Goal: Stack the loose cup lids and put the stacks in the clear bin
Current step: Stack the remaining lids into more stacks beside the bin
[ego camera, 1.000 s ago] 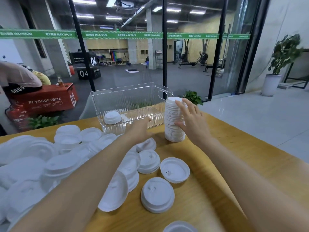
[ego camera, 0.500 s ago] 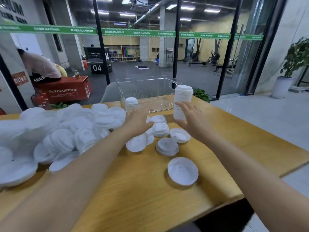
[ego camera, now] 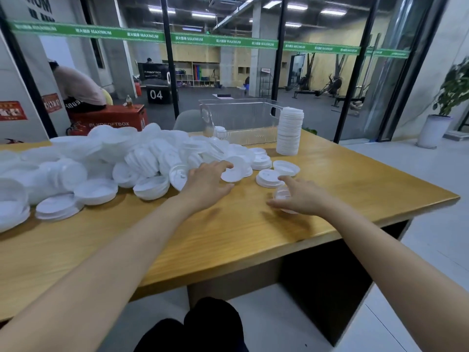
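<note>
A heap of loose lids (ego camera: 142, 158) covers the table's (ego camera: 355, 179) left side. The left hand (ego camera: 205, 184), fingers spread, rests on a lid at the heap's edge. The clear bin (ego camera: 241, 110) stands behind. The right hand (ego camera: 302, 196) covers a blurred lid (ego camera: 281, 193); its grip is unclear. A tall stack (ego camera: 290, 132) stands just right of the bin.

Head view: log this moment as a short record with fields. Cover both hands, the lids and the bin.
left hand: fingers rest on a loose lid at the pile's edge
right hand: over a single lid; grip unclear
clear bin: on the table, small lid stack inside at its left end
tall stack: upright on the table, right of the clear bin, outside it
lid pile: heaped, unstacked, left of both hands
</note>
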